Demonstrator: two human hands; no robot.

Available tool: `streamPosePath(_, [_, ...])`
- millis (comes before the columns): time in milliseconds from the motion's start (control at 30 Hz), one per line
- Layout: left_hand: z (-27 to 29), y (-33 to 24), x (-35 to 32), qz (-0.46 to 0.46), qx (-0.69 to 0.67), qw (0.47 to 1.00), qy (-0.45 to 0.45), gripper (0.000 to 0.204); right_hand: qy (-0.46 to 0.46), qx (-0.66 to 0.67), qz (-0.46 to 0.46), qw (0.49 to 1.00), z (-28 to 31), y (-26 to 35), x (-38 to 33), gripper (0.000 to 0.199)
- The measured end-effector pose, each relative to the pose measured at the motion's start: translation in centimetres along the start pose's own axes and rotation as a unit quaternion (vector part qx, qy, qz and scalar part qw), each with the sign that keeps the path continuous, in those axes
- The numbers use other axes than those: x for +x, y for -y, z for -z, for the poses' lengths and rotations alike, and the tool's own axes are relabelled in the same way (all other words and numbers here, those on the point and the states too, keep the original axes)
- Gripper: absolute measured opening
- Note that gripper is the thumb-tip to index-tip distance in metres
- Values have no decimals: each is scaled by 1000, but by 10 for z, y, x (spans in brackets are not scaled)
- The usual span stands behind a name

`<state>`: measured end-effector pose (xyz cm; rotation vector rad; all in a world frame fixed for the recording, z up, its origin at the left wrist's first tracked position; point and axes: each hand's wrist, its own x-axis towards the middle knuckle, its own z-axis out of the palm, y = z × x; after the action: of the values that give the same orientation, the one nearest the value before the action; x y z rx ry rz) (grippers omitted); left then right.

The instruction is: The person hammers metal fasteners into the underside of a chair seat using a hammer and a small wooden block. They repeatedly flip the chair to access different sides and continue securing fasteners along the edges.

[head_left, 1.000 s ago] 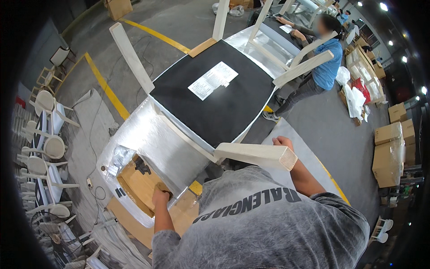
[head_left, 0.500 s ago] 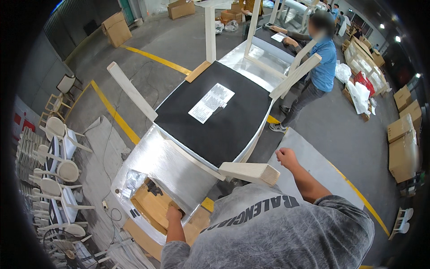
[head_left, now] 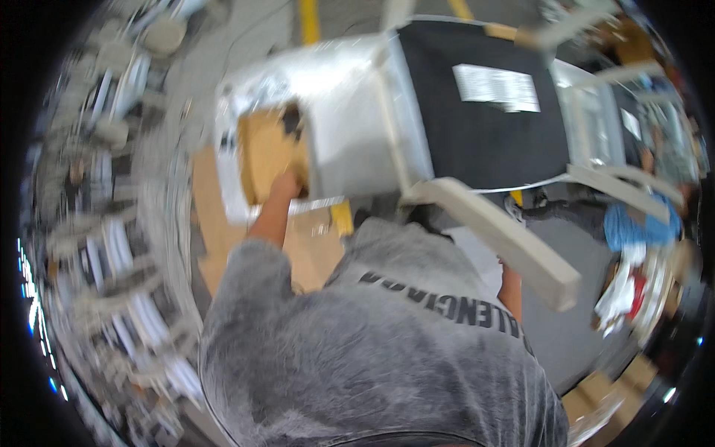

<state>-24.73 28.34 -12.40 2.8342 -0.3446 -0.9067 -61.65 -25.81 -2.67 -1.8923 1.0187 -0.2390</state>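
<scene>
My left hand (head_left: 287,185) reaches into a shallow brown cardboard tray (head_left: 257,153), at its near right corner; motion blur and the angle hide its fingers. Small dark pieces (head_left: 291,121) lie at the tray's far end. Right of the tray, an upturned pale wooden chair shows its black seat underside (head_left: 477,145), with a white printed label (head_left: 497,88) on it. One thick chair leg (head_left: 514,242) juts toward me. Behind that leg my right hand (head_left: 502,262) is almost wholly hidden, with only the forearm showing clearly.
The tray and chair rest on a silvery covered table (head_left: 346,112). Flattened cardboard (head_left: 212,223) lies below its left end. Stacked chair parts (head_left: 126,253) fill the left side. A co-worker in a blue shirt (head_left: 644,223) is at the right, beside another upturned chair (head_left: 640,194).
My view has swung left, shifting the chair and co-worker rightward in the picture. My left hand stays in the tray. My right hand, in plain sight before, is now behind the chair leg.
</scene>
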Motion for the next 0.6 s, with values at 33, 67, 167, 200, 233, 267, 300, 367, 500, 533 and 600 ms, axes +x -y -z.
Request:
streamPosePath(33, [-3, 24, -4, 75, -81, 992, -57, 37, 0, -92, -56, 994, -14, 8, 9, 28])
streamPosePath(67, [5, 30, 2, 68, -79, 993, -47, 39, 5, -40, -101, 994, -29, 0, -15, 30])
streamPosePath(167, [28, 94, -12, 166, -235, 945, -154, 31, 52, 23, -151, 987, -86, 12, -46, 34])
streamPosePath(200, [7, 100, -22, 187, -292, 929, -131, 26, 53, -3, -156, 986, -82, 20, -46, 34])
streamPosePath(233, [-6, 75, -11, 183, -355, 912, -99, 22, 37, -36, -155, 987, -59, 28, -46, 34])
streamPosePath(267, [-19, 64, -13, 192, -410, 889, -74, 17, 38, -64, -153, 985, -49, 37, -44, 35])
streamPosePath(300, [-23, 57, -15, 182, -421, 885, -83, 15, 44, -71, -152, 985, -46, 42, -42, 35])
streamPosePath(367, [-21, 47, -14, 153, -447, 874, -113, 9, 38, -67, -130, 988, -39, 46, -30, 34])
streamPosePath(500, [-25, 43, -16, 123, -342, 916, -171, 14, 30, -54, -94, 994, -42, 48, -26, 34])
streamPosePath(533, [-28, 42, -16, 102, -306, 924, -207, 15, 31, -52, -104, 993, -44, 47, -27, 34])
streamPosePath(600, [-29, 43, -15, 88, -255, 931, -246, 16, 34, -49, -127, 990, -48, 46, -29, 33])
